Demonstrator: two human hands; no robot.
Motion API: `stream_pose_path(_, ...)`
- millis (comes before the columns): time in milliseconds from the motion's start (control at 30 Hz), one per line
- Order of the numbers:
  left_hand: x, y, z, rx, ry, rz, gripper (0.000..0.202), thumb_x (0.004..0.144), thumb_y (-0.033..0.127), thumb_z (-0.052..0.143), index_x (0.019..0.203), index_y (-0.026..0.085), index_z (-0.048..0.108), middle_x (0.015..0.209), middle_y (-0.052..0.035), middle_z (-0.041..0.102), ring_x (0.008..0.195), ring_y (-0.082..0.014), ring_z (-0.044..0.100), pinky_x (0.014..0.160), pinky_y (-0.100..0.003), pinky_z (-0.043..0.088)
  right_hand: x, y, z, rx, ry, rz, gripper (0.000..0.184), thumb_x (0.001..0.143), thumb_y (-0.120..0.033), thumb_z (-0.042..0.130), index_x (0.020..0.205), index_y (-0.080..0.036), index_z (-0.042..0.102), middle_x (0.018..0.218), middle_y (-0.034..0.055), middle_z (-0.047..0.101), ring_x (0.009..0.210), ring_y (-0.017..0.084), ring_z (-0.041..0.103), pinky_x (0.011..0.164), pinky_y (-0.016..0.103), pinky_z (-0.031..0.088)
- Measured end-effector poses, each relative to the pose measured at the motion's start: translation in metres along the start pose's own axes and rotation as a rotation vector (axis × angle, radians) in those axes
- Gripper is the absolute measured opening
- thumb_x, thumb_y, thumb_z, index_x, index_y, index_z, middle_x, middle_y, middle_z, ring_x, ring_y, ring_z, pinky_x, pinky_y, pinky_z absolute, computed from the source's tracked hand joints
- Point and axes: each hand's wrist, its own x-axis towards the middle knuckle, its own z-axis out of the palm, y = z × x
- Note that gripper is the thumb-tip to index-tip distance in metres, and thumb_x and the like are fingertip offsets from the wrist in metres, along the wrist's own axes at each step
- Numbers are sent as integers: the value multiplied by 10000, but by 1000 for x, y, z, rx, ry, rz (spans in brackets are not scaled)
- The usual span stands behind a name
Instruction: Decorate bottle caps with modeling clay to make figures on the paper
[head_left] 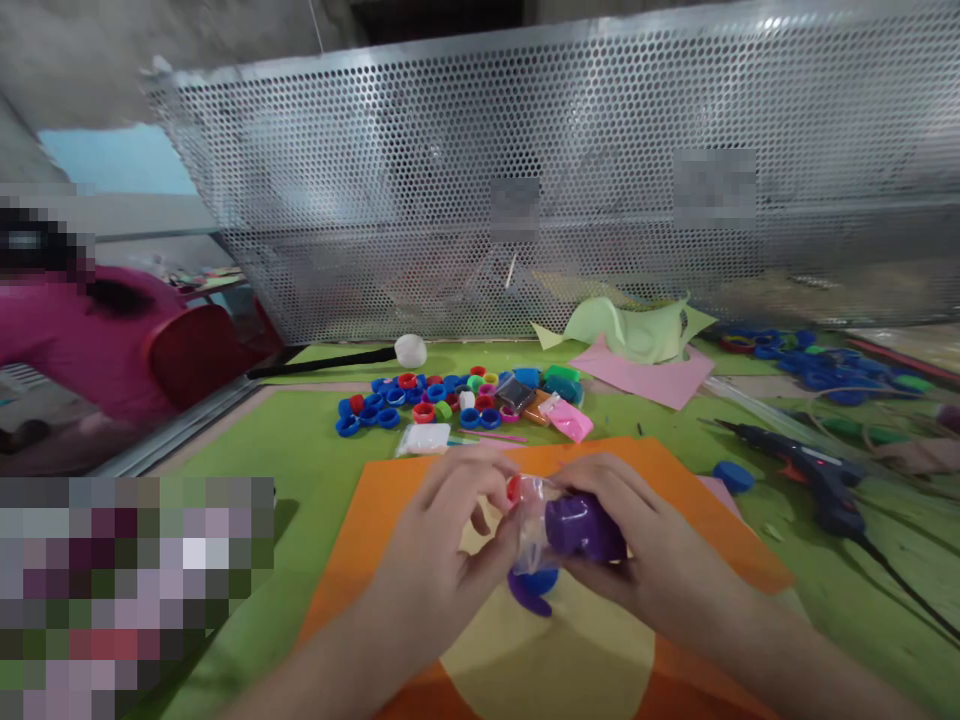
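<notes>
Both hands hold a packet of purple modelling clay [585, 527] in clear plastic, above an orange sheet [382, 510]. Between its thumb and fingers, my left hand [461, 520] pinches the clear end of the wrapper; a small red patch shows by its fingertips. My right hand [637, 520] is closed around the purple end. Under the packet, a blue bottle cap [538, 582] and a curved purple piece [531, 597] lie on a pale yellow round shape [555, 660], partly hidden by the packet and hands.
Behind the hands lie many coloured bottle caps [386, 418] and packets in white [427, 438], black [515, 394] and pink [568, 418]. A glue gun [814, 470] with a cord rests at right. Perforated metal [450, 180] stands behind. A person in pink [97, 320] is at left.
</notes>
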Motion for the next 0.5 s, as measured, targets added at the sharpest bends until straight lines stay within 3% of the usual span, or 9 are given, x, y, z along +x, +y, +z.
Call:
stream_pose_path(67,0,1,-1,52,20,95,140,787,100,518,741,231,498,1015,-27,591,992,-176,565,849,-305,468,0,0,0,20,-2,10,421,771,-215,632,1100,-280,378,1017,35,536,931,177,538,786,306,488)
stream_pose_path(133,1,2,-2,58,29,111,143,779,93,534,768,235,548,1062,-36,586,1050,-186,548,863,-301,470,0,-1,1,25,0,10,426,771,-207,628,1102,-285,373,1015,31,534,932,173,538,784,299,489)
stream_pose_path(400,2,1,-3,-124,-26,-43,123,785,187,594,775,237,706,1195,-61,586,929,-191,610,774,-316,532,-1,-4,2,-82,1,-16,424,748,-168,623,1098,-244,395,1020,55,560,930,193,561,759,312,517)
stream_pose_path(500,4,3,-3,-197,-63,-161,126,770,208,611,770,262,725,1163,-43,615,980,-206,594,846,-346,507,0,-8,0,-143,15,-69,401,764,-165,602,1115,-210,415,1022,75,573,937,202,563,770,322,520)
